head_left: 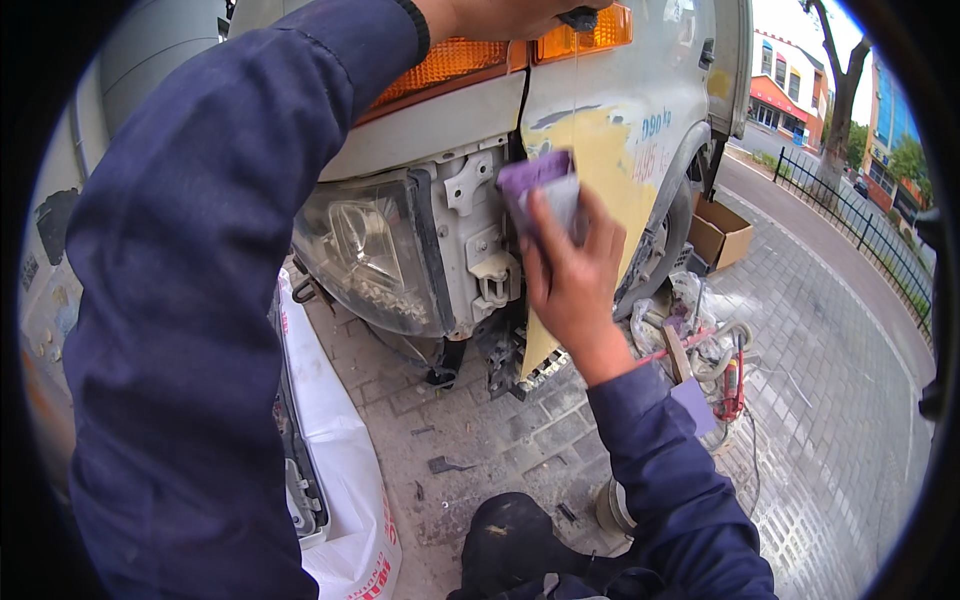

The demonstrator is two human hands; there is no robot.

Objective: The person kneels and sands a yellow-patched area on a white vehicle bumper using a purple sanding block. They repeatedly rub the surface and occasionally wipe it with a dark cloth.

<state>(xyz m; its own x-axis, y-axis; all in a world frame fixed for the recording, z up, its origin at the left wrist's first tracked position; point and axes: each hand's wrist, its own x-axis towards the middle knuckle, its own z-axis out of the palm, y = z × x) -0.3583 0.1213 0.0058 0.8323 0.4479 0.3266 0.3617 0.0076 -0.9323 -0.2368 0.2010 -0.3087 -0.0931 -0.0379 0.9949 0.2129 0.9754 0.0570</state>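
Note:
In my right hand (578, 265) is a sanding block wrapped in purple sandpaper (535, 178), blurred by motion. I hold it before the front edge of the yellow-filled panel (590, 150) on a white truck; whether it touches cannot be told. My left arm reaches up across the truck's front. The left hand (490, 14), partly cut off by the upper edge, is closed around a small dark thing (578, 18) above the orange turn lamp (590, 38). Left of the block are bare metal brackets (470, 185) and a dusty headlight (365, 250).
A white plastic wrap (340, 460) with a dark part lies at lower left. A tin can (613, 508) stands by my knee. On the paving at right are a red tool (733, 385), hoses, a purple sheet (692, 405) and a cardboard box (720, 232). A black fence (850, 215) runs behind.

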